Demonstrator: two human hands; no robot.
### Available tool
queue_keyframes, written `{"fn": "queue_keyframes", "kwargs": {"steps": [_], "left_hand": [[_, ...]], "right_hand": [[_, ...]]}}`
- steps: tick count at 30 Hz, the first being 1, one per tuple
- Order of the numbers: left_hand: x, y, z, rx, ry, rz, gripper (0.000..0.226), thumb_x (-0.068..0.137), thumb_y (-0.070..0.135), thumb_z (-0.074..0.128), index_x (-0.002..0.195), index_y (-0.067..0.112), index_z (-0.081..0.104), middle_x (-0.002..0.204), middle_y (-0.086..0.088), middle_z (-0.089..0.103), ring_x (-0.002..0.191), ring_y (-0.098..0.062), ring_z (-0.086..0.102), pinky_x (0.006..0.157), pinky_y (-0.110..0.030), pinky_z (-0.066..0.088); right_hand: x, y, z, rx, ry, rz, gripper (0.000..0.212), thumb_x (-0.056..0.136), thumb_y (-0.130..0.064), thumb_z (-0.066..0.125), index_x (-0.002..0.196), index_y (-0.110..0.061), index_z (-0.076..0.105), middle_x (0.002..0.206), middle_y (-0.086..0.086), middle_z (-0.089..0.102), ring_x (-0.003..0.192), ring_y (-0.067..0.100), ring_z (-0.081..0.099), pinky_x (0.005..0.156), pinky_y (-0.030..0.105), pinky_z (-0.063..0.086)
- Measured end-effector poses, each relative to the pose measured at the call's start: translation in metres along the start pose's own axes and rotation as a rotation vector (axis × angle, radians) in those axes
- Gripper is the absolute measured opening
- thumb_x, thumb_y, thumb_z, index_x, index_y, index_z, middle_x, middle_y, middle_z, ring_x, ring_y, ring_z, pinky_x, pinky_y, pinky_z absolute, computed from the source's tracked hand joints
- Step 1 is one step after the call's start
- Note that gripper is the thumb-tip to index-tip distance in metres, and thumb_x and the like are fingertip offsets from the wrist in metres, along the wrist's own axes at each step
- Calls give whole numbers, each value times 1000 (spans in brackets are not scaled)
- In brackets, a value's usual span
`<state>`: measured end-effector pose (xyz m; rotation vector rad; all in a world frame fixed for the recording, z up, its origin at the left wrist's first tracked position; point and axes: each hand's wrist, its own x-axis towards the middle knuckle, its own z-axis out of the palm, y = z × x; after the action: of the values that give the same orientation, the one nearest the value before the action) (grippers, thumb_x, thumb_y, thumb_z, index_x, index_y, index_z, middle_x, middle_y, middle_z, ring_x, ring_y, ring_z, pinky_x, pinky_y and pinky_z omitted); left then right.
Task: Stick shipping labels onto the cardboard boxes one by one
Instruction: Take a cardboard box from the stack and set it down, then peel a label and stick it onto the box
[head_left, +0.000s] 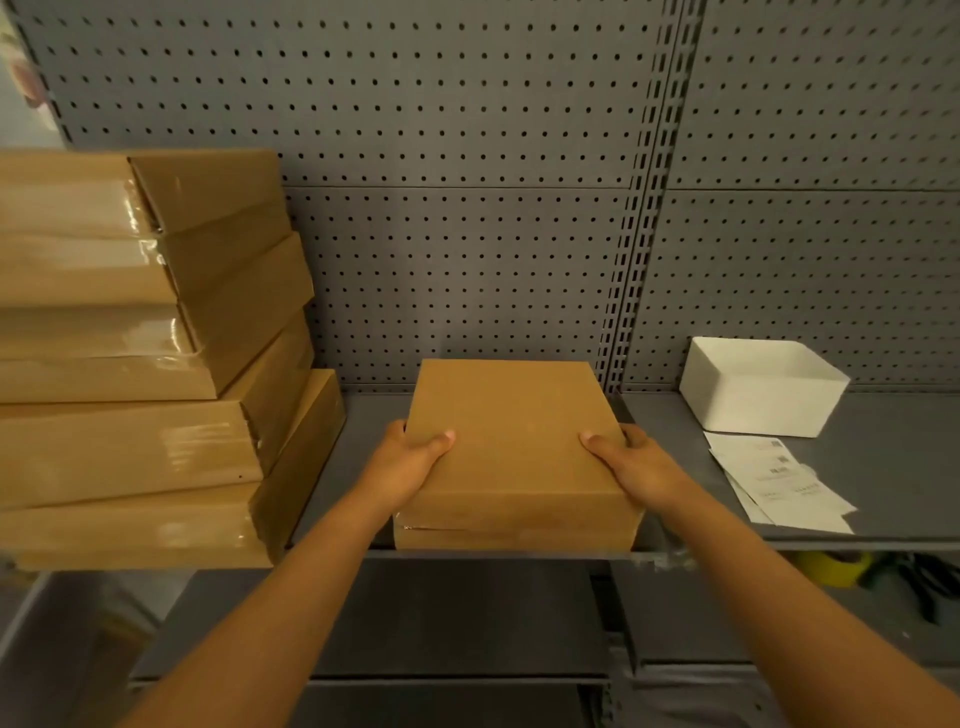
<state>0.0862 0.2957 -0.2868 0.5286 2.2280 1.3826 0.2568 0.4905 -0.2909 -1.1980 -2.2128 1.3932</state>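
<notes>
Grey pegboard wall, grey metal shelf

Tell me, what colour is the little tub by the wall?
White tub, seen in the head view.

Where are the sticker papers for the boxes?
In the head view, the shipping labels lie on the right side of the grey shelf, just in front of the white tray and right of the right hand.
</notes>
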Motion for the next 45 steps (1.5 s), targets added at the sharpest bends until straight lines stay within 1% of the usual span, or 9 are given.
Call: {"fn": "queue_keyframes", "kwargs": {"steps": [5,13,18,21,30,33,36,41,45], "left_hand": [[1,0,-2,59,-49,15,52,90,46,57,127,15,36,109,1,52,92,-18,53,76,-31,42],[8,-2,-2,141,-98,41,61,89,50,56,133,13,36,124,-2,53,114,-26,54,84,-32,42],[6,10,-7,422,-20,173,88,80,56,63,145,11,25,144,-12,41,127,-30,45,103,-45,41],[-8,36,2,625,62,386,69,87,40,61,143,12,31,146,-10,37,129,-28,41,105,-38,39],[-31,112,123,574,-165,670,40,95,32,52,133,20,50,139,-1,50,127,-17,46,99,-26,36],[-33,124,176,539,-226,672,39,95,32,53,131,20,53,137,0,53,125,-16,48,101,-28,39],[-33,129,223,525,-301,639,38,95,30,54,130,18,54,136,-1,54,125,-16,49,102,-28,40],[-27,124,272,559,-332,468,36,94,32,54,126,15,56,131,-4,57,117,-20,54,96,-30,44],[-22,118,288,576,-314,347,33,94,30,53,123,14,56,128,-5,57,114,-21,54,90,-27,41]], "right_hand": [[-1,1,-5,-42,-6,-21,64,91,-52,51,141,-15,37,136,9,51,118,29,52,90,36,40],[-6,-1,-2,-137,69,-64,71,88,-56,52,143,-14,35,141,10,47,124,31,49,96,38,40],[-11,-7,-4,-396,224,-205,70,86,-58,54,142,-21,33,138,9,44,122,30,48,98,48,44],[-9,-10,-11,-292,239,-237,63,90,-52,53,140,-19,37,139,9,46,122,29,49,99,45,45],[-4,54,-118,-367,261,-144,37,94,-25,56,127,-10,56,129,8,59,115,25,56,92,30,44],[4,86,-159,-417,227,-67,35,93,-23,57,126,-10,57,128,6,59,114,24,56,87,25,41],[14,112,-182,-485,190,-3,40,91,-26,60,128,-11,56,132,8,56,119,24,54,96,29,41],[27,133,-191,-636,113,44,65,78,-52,68,130,-16,52,131,8,55,120,25,50,100,35,43],[31,133,-193,-570,106,26,59,78,-37,76,126,-11,53,130,9,57,120,25,53,98,33,45]]}}
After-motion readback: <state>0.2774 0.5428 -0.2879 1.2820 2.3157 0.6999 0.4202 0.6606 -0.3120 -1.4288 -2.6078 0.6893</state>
